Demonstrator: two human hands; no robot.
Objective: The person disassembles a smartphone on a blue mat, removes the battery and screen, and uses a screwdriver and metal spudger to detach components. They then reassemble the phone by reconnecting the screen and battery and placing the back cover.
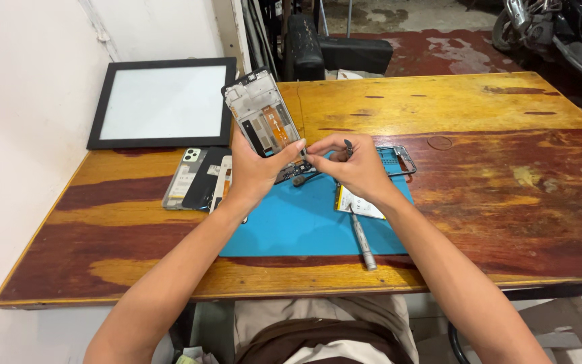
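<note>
Wooden table [439, 108], blue mat [291, 222]. Left hand [254, 168] clamped on phone frame [262, 113]; right hand [351, 165] fingers pinched near lower edge, contents unclear. Risk: frame slip, flex tear from pull.

Blue work mat [291, 226] on a yellow-and-dark-red streaked wooden worktop [506, 195]; black-framed white panel [163, 102]; silver screwdriver [364, 244]; black-and-orange phone frame [263, 114].
</note>
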